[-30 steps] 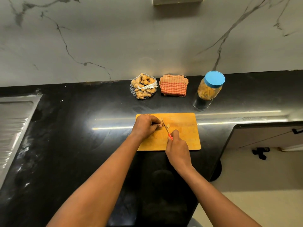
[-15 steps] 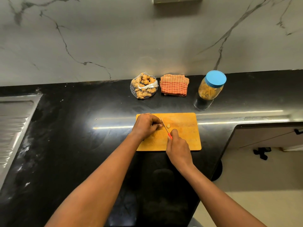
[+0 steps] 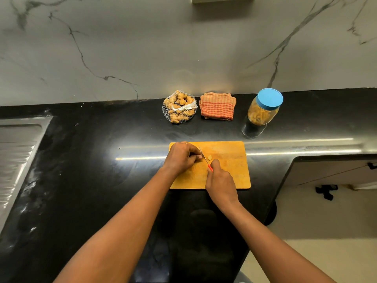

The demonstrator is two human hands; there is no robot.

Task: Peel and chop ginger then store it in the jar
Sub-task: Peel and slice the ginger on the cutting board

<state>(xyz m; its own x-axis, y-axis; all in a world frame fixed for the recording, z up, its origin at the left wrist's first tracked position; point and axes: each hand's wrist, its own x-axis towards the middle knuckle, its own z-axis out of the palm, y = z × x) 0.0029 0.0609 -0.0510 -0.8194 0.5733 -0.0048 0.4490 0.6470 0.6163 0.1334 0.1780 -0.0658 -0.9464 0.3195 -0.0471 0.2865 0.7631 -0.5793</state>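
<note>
On the yellow cutting board (image 3: 228,166), near its back edge, lay a small pale ginger piece (image 3: 209,158), just to the right of the knife (image 3: 203,156) blade. The right hand (image 3: 221,180) was clamped round the knife's red handle, with the blade angled away and to the left. The left hand (image 3: 181,158) rested on the board's left part with its fingers curled against the blade's left side. Whether they pinned anything I could not tell, since the fingers hid that spot. The board sat on the black desk (image 3: 102,170). Behind it, along the marble wall (image 3: 142,48), stood a net bag of ginger (image 3: 179,108), a folded checked cloth (image 3: 217,106) just beside it, and further right the jar (image 3: 264,111), closed with its blue lid. A steel drainboard (image 3: 16,150) lay at the far left.
</note>
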